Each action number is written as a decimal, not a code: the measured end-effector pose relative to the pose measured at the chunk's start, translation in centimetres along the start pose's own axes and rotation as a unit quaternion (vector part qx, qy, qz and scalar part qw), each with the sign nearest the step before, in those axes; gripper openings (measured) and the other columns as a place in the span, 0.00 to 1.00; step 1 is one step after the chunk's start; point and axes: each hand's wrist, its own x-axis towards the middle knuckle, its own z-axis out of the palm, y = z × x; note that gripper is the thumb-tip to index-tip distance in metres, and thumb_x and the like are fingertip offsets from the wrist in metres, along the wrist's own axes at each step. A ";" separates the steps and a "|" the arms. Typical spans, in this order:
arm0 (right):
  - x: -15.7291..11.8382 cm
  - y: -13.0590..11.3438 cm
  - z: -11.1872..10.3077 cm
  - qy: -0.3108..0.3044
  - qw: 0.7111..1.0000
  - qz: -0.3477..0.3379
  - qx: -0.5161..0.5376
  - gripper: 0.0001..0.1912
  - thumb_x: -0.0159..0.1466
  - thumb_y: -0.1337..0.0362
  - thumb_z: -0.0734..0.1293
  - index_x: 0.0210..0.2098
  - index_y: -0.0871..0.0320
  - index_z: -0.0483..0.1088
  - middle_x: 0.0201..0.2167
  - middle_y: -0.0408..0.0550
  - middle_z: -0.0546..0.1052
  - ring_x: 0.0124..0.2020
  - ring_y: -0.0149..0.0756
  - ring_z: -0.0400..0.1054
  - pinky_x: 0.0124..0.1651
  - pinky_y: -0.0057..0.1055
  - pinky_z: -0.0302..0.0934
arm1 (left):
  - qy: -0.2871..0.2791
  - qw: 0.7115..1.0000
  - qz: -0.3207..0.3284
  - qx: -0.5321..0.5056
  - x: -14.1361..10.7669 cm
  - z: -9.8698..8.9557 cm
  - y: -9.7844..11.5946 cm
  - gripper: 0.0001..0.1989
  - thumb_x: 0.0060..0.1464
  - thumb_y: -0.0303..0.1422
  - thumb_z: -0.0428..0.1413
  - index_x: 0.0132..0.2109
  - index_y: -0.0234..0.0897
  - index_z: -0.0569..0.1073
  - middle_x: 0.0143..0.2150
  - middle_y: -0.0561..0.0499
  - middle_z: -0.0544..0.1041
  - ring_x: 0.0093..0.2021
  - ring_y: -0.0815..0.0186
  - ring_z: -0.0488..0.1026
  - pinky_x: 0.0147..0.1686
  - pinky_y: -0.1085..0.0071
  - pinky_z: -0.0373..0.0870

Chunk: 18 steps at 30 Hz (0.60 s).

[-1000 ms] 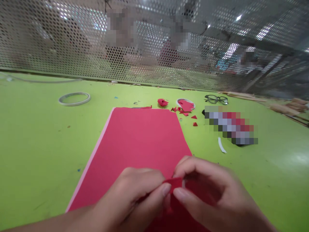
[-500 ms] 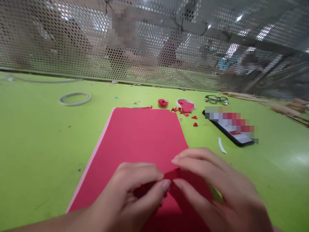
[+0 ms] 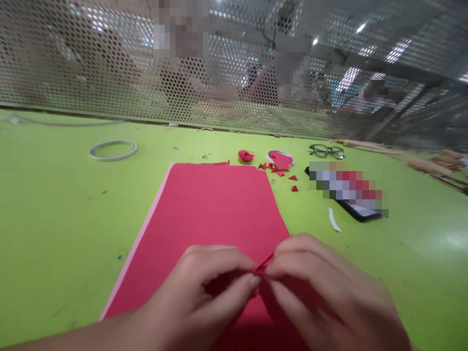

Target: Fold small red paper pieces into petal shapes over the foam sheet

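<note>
Between my fingertips is a small folded piece of red paper (image 3: 263, 265). My left hand (image 3: 212, 282) pinches its left end between thumb and forefinger. My right hand (image 3: 321, 287) closes on its right side, thumb below and fingers above. Both hands are over a stack of red paper sheets (image 3: 219, 204), which has a paler edge along its left side. Much of the folded piece is hidden behind my fingers. Beyond the stack sit a round pleated red paper piece (image 3: 245, 155) and several small red folded triangles (image 3: 294, 188).
A white tape roll (image 3: 113, 150) lies at the left; another ring (image 3: 268, 155) is partly under red paper scraps (image 3: 282, 161). Glasses (image 3: 326, 151), a phone (image 3: 360, 212) and a white strip (image 3: 333, 220) lie to the right. A perforated metal screen (image 3: 219, 97) borders the green table (image 3: 54, 219), with people behind it.
My right hand's fingers have come in from standing apart and closed onto the folded red paper. My left hand keeps its pinch, shifted slightly right.
</note>
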 end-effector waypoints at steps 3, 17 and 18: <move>-0.1 0.0 0.1 -0.015 1.000 -0.016 -0.020 0.13 0.66 0.74 0.61 0.38 0.57 0.78 0.27 0.47 0.78 0.26 0.36 0.74 0.28 0.29 0.67 | 0.012 1.000 -0.020 -0.007 0.0 0.2 0.1 0.12 0.54 0.33 0.52 0.24 0.38 0.68 0.20 0.56 0.68 0.22 0.68 0.64 0.23 0.75 0.62; 0.1 -0.2 0.4 0.024 1.000 0.010 0.004 0.14 0.69 0.71 0.60 0.32 0.53 0.74 0.30 0.46 0.82 0.29 0.36 0.78 0.35 0.28 0.71 | 0.036 0.977 -0.099 -0.185 0.2 0.0 -0.3 0.12 0.56 0.31 0.54 0.25 0.36 0.71 0.20 0.57 0.69 0.23 0.70 0.65 0.24 0.75 0.62; 0.1 -0.2 0.4 0.016 1.000 -0.007 -0.025 0.13 0.68 0.73 0.61 0.33 0.54 0.74 0.32 0.47 0.82 0.31 0.36 0.79 0.35 0.27 0.71 | 0.033 0.975 -0.104 -0.196 0.3 0.0 -0.3 0.11 0.56 0.31 0.54 0.25 0.35 0.72 0.20 0.57 0.70 0.23 0.70 0.66 0.24 0.76 0.62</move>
